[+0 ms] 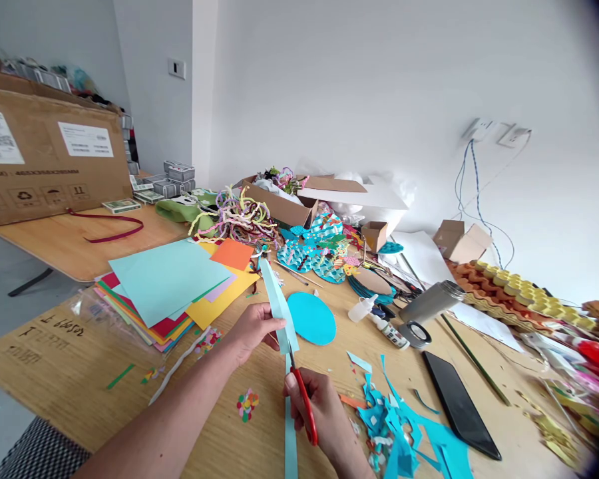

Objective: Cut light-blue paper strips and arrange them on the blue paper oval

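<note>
My left hand (pixel 253 330) pinches a pale blue-green paper strip (pixel 276 299), held up above the table. Red-handled scissors (pixel 307 409) are in my right hand (pixel 317 402), with their blades at the lower end of that strip. Below the blades a narrower pale strip (pixel 290 439) hangs down past my right fingers. Just beyond the held paper lies a bright blue oval (pixel 312 318). A small cluster of coloured paper dots (pixel 247 404) is on the table between my forearms.
Coloured paper sheets (pixel 170 276) are stacked at the left. Blue scraps (pixel 399 432) and a black phone (pixel 459 402) lie at the right. Glue bottles (pixel 390 332) and a metal flask (pixel 432 301) stand or lie behind them. Egg cartons (pixel 509 293) are at the far right.
</note>
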`<state>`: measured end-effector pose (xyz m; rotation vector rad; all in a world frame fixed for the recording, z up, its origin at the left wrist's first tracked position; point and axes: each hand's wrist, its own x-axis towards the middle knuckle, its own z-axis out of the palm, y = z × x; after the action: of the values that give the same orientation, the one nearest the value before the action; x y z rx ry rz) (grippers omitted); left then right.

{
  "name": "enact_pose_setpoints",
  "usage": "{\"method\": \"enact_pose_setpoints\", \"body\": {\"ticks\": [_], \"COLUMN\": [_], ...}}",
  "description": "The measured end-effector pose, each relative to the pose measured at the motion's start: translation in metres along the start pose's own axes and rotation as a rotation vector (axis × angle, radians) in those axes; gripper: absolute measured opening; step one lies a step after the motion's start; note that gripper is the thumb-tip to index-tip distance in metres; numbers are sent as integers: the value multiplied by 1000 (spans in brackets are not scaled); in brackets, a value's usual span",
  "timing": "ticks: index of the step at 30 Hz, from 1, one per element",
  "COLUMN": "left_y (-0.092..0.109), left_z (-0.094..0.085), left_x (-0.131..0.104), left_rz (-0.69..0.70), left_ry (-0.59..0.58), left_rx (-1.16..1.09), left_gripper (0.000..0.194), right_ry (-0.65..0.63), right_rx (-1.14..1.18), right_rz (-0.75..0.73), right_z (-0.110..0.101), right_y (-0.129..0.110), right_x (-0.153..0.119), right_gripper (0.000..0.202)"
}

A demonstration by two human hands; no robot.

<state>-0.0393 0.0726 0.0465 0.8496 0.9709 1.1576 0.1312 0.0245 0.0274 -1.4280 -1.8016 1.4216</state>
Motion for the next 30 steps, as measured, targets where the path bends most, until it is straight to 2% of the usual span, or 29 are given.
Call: {"method": "enact_pose_setpoints", "body": {"ticks": [30], "left_y": [-1], "left_z": [-1], "left_x": [2], "left_rz": [2], "left_ry": [3], "left_rx": [-25], "left_gripper": [26], "right_ry": [37], "right_rx": [36], "right_rz": [41], "right_z": [2], "right_y": [4], "right_x": [3], "right_gripper": [48]}}
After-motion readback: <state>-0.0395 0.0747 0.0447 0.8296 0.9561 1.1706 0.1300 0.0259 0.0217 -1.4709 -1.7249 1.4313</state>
